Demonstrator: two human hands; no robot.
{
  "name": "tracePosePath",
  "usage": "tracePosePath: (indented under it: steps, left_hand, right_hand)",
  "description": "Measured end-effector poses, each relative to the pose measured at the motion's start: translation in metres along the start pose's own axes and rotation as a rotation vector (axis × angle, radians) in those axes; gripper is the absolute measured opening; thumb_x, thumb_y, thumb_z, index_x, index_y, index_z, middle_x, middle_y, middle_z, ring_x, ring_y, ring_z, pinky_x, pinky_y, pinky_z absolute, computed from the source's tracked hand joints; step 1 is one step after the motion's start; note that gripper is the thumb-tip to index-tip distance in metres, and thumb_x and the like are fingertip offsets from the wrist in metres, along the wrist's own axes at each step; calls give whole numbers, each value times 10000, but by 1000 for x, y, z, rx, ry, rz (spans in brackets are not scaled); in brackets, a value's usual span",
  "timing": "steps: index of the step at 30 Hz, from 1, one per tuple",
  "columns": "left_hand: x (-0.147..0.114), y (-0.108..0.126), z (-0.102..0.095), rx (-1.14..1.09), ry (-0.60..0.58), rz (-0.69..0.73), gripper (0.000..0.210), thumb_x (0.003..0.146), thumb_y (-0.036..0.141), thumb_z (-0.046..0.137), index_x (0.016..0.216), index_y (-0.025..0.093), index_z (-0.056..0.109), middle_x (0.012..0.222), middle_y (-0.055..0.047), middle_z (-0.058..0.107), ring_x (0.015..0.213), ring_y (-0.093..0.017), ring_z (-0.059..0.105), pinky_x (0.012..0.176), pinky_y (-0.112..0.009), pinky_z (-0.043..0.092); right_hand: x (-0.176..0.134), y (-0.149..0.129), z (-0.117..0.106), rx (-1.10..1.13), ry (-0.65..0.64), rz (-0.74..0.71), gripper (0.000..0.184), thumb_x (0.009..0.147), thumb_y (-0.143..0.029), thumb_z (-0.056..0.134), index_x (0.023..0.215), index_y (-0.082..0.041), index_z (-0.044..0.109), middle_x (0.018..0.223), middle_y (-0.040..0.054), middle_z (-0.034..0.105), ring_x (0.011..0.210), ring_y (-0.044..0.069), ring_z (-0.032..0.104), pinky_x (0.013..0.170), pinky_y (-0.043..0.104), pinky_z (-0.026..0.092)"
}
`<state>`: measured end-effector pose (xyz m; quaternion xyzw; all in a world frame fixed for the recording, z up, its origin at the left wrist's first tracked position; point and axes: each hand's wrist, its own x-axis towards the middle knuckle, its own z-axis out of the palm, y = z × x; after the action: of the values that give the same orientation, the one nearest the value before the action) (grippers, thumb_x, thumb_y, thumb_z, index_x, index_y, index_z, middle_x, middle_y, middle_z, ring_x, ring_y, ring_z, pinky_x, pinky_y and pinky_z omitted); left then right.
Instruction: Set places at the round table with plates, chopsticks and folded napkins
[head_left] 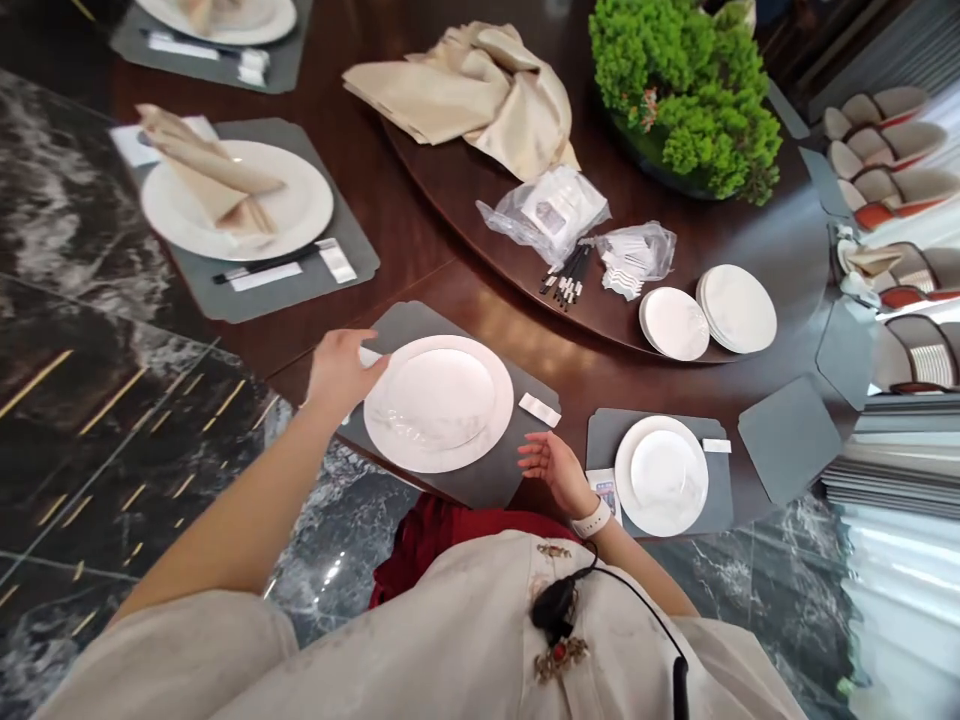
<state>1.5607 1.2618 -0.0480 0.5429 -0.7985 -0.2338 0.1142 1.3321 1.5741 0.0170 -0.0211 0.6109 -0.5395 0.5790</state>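
Observation:
A large white plate (501,402) with a smaller white plate (441,395) on it lies on a grey placemat (487,480) at the table edge before me. At the plate's left rim is my left hand (337,370), thumb and fingers apart and holding nothing visible. A white item (369,356), partly hidden, shows between its thumb and fingers; I cannot tell whether they touch. My right hand (553,470) hovers over the mat's right side, fingers stretched out and nothing in it. Just above that hand, a small white rest (540,409) lies at the mat's right corner.
Left is a setting with a plate (311,210), folded napkin (217,180) and chopsticks (270,262). Right stand stacked plates (624,500). The turntable (450,215) carries beige cloth (480,95), plastic bags (551,210), black sticks (570,272), plate stacks (739,308) and a green plant (686,100).

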Motion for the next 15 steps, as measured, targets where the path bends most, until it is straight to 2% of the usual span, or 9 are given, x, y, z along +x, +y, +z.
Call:
tracePosePath:
  steps: [2, 4, 6, 8, 11, 15]
  left_hand:
    - [22, 53, 20, -178, -114, 105, 451, 878, 360, 628, 1284, 162, 644, 1318, -126, 650, 1049, -237, 683, 1006, -391, 550]
    - [47, 111, 49, -282, -248, 172, 401, 877, 337, 624, 1239, 170, 663, 1233, -102, 700, 976, -200, 699, 941, -333, 567]
    - [74, 164, 80, -309, -278, 216, 369, 877, 297, 619, 1212, 152, 670, 1200, -105, 711, 932, -184, 698, 946, -322, 557]
    - [102, 208, 106, -278, -238, 244, 378, 880, 257, 605, 1235, 138, 661, 1231, -122, 688, 967, -190, 688, 1008, -336, 527]
    - [141, 255, 131, -192, -176, 217, 451, 906, 293, 585, 1333, 154, 616, 1320, -162, 609, 1111, -255, 656, 1057, -390, 496]
    - [174, 284, 147, -58, -195, 132, 495, 913, 391, 589, 1363, 187, 610, 1408, -205, 513, 1171, -343, 632, 1020, -461, 505]
  right_hand:
    - [1, -3, -7, 34, 9, -8, 488, 860, -646, 660, 1012, -183, 683, 945, 74, 729, 753, 156, 675, 683, 286, 531]
    - [1, -5, -15, 66, 16, -19, 492, 856, -650, 665, 1014, -184, 684, 936, 71, 728, 750, 155, 675, 679, 282, 529]
    - [0, -5, -24, 93, 20, -42, 503, 857, -658, 663, 1028, -186, 690, 950, 76, 731, 768, 158, 679, 686, 281, 531]
    - [-4, -4, -36, 122, 38, -63, 524, 850, -674, 666, 1043, -187, 696, 968, 82, 731, 791, 162, 682, 696, 283, 533]
    - [-9, -1, -59, 172, 107, -68, 562, 824, -703, 684, 1054, -190, 701, 972, 83, 729, 805, 169, 685, 707, 291, 536]
    - [-11, 5, -89, 231, 211, -56, 611, 782, -736, 710, 1057, -191, 704, 979, 82, 732, 805, 174, 688, 718, 302, 540]
